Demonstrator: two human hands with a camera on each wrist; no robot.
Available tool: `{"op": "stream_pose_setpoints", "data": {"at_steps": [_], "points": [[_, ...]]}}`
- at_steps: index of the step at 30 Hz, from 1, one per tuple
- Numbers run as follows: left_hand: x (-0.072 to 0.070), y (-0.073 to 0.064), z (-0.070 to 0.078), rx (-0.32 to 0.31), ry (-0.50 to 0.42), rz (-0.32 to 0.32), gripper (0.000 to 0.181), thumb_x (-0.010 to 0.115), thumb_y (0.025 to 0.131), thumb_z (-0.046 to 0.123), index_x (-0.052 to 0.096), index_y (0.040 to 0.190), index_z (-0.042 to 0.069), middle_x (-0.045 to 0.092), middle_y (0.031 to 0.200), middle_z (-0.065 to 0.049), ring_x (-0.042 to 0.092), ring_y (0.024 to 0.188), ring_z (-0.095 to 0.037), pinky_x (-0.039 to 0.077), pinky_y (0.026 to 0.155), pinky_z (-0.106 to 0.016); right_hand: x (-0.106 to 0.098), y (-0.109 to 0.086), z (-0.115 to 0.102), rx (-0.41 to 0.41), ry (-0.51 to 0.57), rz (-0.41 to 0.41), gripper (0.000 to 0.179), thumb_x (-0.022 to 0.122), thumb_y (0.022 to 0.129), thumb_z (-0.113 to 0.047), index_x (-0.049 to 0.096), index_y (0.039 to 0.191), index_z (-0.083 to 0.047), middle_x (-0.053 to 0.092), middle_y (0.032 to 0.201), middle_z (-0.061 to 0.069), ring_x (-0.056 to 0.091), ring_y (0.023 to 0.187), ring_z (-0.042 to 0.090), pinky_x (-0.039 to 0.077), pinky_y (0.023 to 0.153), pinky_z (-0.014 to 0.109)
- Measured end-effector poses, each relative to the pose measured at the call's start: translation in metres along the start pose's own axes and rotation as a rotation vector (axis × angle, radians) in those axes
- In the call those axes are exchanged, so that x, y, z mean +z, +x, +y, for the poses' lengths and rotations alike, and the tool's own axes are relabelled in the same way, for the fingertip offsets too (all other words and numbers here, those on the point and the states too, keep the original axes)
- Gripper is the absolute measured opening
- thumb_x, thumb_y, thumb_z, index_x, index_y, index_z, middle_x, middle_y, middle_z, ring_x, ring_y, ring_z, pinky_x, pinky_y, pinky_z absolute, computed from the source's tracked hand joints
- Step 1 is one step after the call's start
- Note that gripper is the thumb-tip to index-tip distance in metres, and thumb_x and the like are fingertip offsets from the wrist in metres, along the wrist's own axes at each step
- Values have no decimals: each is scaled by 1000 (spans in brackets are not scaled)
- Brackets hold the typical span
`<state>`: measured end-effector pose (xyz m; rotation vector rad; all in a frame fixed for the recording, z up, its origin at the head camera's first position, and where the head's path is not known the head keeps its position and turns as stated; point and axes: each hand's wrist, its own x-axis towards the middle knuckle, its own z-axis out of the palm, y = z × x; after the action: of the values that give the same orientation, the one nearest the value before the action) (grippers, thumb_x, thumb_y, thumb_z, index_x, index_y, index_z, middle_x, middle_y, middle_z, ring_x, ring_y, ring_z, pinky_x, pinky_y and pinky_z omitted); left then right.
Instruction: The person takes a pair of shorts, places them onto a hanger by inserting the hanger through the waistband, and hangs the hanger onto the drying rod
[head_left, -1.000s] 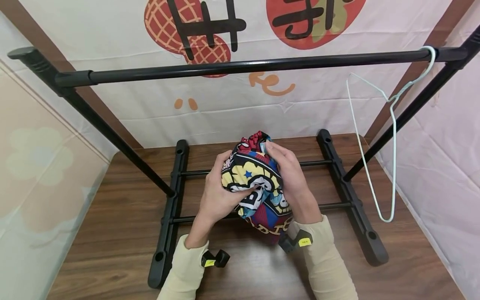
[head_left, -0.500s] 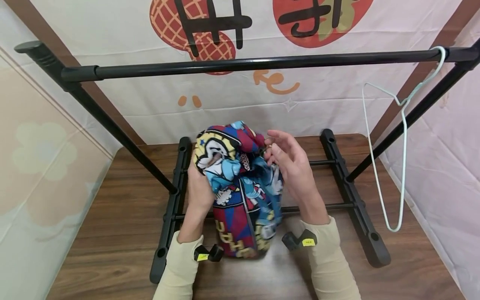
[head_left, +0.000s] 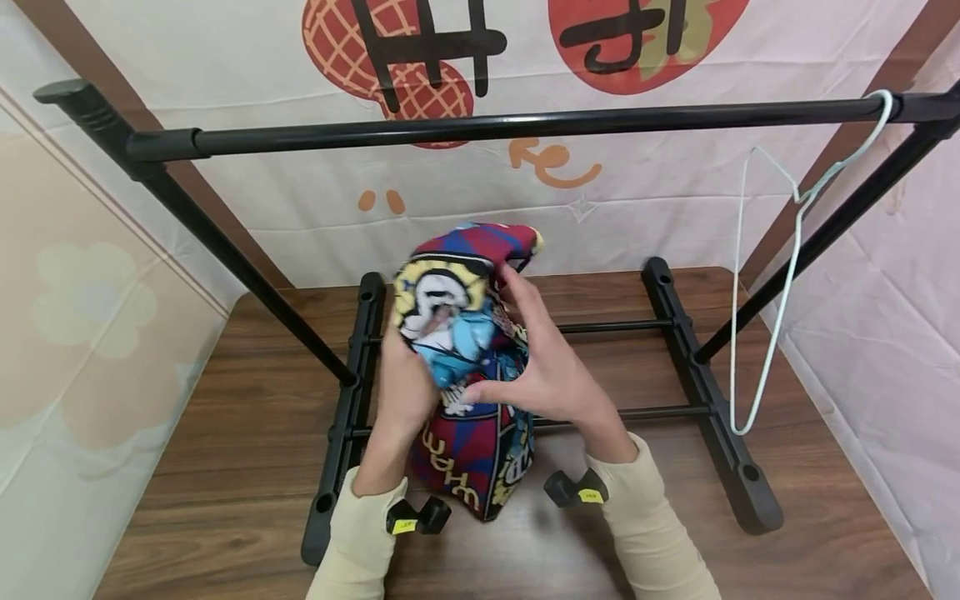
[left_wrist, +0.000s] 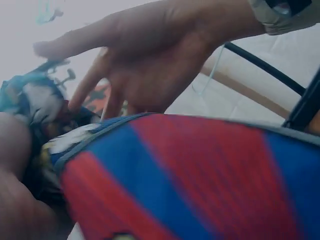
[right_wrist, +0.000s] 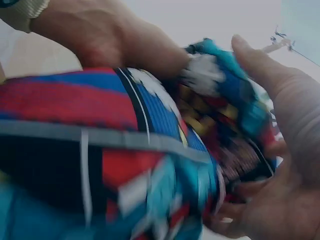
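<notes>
A bunched cartoon-print cloth (head_left: 472,433), red and blue with yellow, white and light blue figures, hangs between the hands in the head view. My left hand (head_left: 403,383) grips its left side, the fingers hidden behind the fabric. My right hand (head_left: 551,375) is at the right side, thumb stretched away from the fingers and fingertips at the upper folds. In the left wrist view, the right hand (left_wrist: 155,60) reaches over the blurred cloth (left_wrist: 190,175). A grey seam (right_wrist: 100,135) crosses the fabric in the right wrist view. The cloth's exact kind cannot be told.
A black garment rack stands around the hands, with a top bar (head_left: 480,129) and base feet (head_left: 708,400) on the wood-look floor (head_left: 225,467). A pale blue hanger (head_left: 787,292) hangs at the bar's right end. Printed cloth walls (head_left: 300,200) enclose the area.
The bundle has been turned and loosened, so its lower part hangs down. In the last half second, the right hand has moved left, its thumb coming across the front. The hanger sways.
</notes>
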<state>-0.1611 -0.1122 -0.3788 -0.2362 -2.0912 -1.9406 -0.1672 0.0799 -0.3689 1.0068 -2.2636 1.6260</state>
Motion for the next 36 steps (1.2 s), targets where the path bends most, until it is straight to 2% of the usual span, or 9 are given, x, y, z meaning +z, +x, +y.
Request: {"op": "stream_pose_setpoints", "data": {"at_steps": [4, 8, 10, 15, 20, 25, 29, 32, 36], "points": [[5, -10, 8, -17, 198, -167, 49, 57, 109, 36, 47, 150, 12, 65, 135, -12, 63, 122, -22, 51, 103, -40, 5, 1, 0, 54, 128, 58, 113, 86, 83, -55, 18, 167, -23, 44, 159, 10, 51, 139, 20, 44, 118, 37], [1, -10, 8, 37, 164, -303, 58, 42, 112, 51, 43, 153, 10, 65, 133, -17, 66, 115, -24, 55, 98, -39, 0, 4, 2, 72, 271, 222, 73, 77, 91, -10, 43, 156, -8, 60, 143, 12, 61, 126, 18, 50, 112, 32], [-3, -9, 7, 27, 141, -343, 61, 51, 107, 57, 44, 153, 17, 67, 129, -15, 70, 108, -22, 59, 90, -37, -4, 5, 4, 89, 325, 295, 57, 69, 93, -1, 52, 148, -2, 65, 135, 9, 64, 121, 16, 53, 109, 32], [-13, -3, 10, -31, 177, -374, 54, 82, 93, 30, 57, 140, 19, 76, 115, -10, 77, 89, -15, 64, 74, -32, -14, 3, 7, 218, 344, 404, 40, 61, 101, -6, 60, 140, 1, 67, 127, -2, 63, 115, 9, 53, 104, 24], [-27, 2, 12, 5, 256, -296, 43, 80, 91, 7, 67, 131, 16, 79, 109, -9, 73, 84, -11, 58, 70, -24, -20, 3, 8, 339, 354, 442, 36, 58, 106, -13, 62, 139, 0, 69, 121, 0, 66, 105, 6, 57, 94, 21], [-34, 6, 9, 84, 362, -70, 38, 75, 91, 1, 73, 126, 16, 74, 96, -7, 54, 67, -11, 42, 59, -19, -21, 4, 7, 423, 444, 428, 34, 55, 110, -25, 64, 133, -1, 73, 106, -4, 71, 92, 6, 61, 82, 24], [-32, 9, 3, 93, 359, 97, 38, 69, 92, -2, 74, 125, 17, 72, 104, -6, 60, 70, -11, 47, 62, -12, -22, 4, 6, 496, 601, 418, 33, 55, 110, -35, 66, 122, -7, 75, 93, -4, 73, 80, 9, 62, 71, 27], [-27, 11, -3, 94, 295, 126, 38, 67, 96, -2, 73, 129, 17, 68, 115, -8, 70, 84, -14, 54, 72, -9, -24, 3, 6, 508, 725, 406, 36, 55, 109, -41, 66, 118, -8, 73, 92, -1, 72, 77, 11, 61, 67, 26], [-21, 11, -9, 115, 229, 67, 35, 66, 102, 3, 68, 136, 12, 61, 131, -13, 71, 116, -22, 56, 97, -18, -29, 2, 7, 498, 892, 452, 39, 61, 105, -47, 62, 123, -13, 70, 100, -1, 71, 84, 11, 61, 72, 24]]}}
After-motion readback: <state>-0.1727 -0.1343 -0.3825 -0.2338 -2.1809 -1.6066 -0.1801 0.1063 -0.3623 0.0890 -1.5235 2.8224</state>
